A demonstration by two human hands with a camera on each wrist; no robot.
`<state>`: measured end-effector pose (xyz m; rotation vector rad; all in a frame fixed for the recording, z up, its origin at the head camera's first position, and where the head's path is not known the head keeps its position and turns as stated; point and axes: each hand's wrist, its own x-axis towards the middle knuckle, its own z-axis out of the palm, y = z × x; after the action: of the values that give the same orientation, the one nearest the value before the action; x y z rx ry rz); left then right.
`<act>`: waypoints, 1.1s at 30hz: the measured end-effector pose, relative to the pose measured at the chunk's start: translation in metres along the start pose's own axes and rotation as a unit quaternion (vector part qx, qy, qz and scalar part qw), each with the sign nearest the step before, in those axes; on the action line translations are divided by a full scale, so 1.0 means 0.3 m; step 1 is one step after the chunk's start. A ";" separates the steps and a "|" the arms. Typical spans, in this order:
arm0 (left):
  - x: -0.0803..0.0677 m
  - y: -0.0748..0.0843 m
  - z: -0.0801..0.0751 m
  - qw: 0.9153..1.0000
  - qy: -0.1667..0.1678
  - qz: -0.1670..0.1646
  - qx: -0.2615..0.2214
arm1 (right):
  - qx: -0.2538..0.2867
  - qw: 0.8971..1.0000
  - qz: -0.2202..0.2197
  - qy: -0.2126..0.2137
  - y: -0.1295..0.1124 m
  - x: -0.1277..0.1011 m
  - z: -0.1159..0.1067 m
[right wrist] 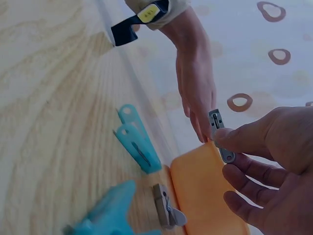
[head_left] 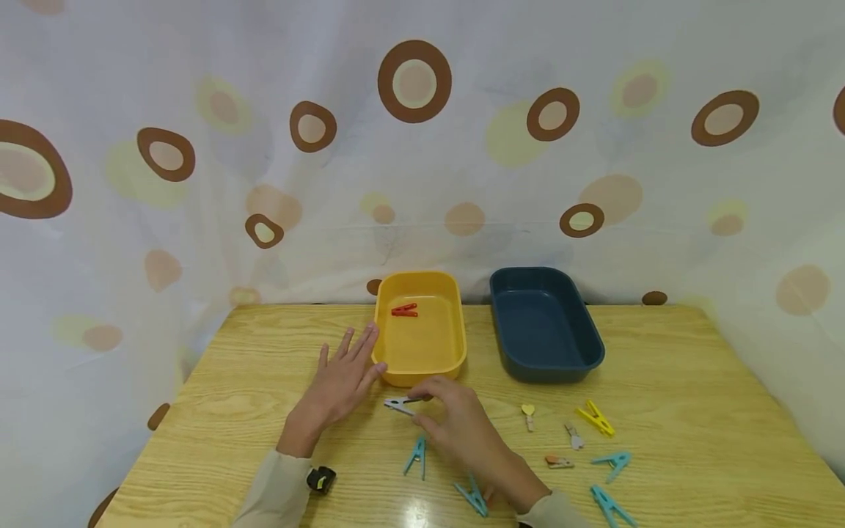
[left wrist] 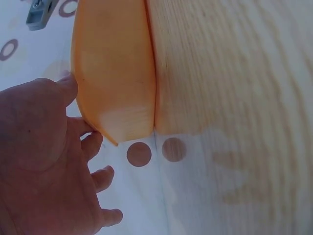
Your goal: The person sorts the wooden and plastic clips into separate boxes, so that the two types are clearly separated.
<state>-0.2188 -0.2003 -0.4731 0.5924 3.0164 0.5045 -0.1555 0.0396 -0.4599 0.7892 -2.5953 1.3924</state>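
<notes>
grey clip (head_left: 400,404): pinched between thumb and fingertips of the right hand (head_left: 462,429), lifted just off the table, right in front of the yellow tray's near rim

right hand: fingers curled, pinching the clip

left hand (head_left: 339,381): flat, fingers spread, thumb side touching the yellow tray (head_left: 422,363)

step: looks like mid-carry, clip picked up but not yet in a tray

next move: probably needs lifting over the rim ahead of the hand, then letting go

yellow tray: one red clip (head_left: 404,310) inside

blue tray (head_left: 544,323): off to the right of the hand
</notes>
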 end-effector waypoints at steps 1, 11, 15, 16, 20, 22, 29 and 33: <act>0.000 0.000 0.001 1.000 0.000 -0.001 0.002 | 0.003 1.000 -0.002 0.006 0.002 0.002 -0.007; 0.003 0.005 0.008 1.000 0.009 -0.008 0.028 | -0.015 0.999 -0.013 0.042 0.036 0.025 -0.042; 0.002 0.006 0.009 1.000 0.009 -0.012 0.026 | -0.025 0.998 -0.015 0.057 0.048 0.035 -0.050; 0.002 0.006 0.010 1.000 0.010 -0.012 0.026 | -0.028 0.997 -0.016 0.064 0.050 0.038 -0.053; 0.002 0.006 0.012 1.000 0.012 -0.011 0.023 | -0.044 0.995 -0.017 0.084 0.066 0.055 -0.071; 0.002 0.006 0.013 1.000 0.012 -0.011 0.022 | -0.047 0.995 -0.014 0.088 0.077 0.067 -0.082; -0.001 0.012 0.007 1.000 0.006 -0.011 0.023 | -0.067 0.993 -0.024 0.096 0.128 0.122 -0.121; 0.001 0.008 0.011 1.000 0.016 -0.007 0.015 | -0.080 0.992 -0.024 0.093 0.160 0.161 -0.133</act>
<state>-0.2178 -0.1970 -0.4753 0.5695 3.0612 0.4722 -0.2267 0.0739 -0.4575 0.6598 -2.4892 1.1678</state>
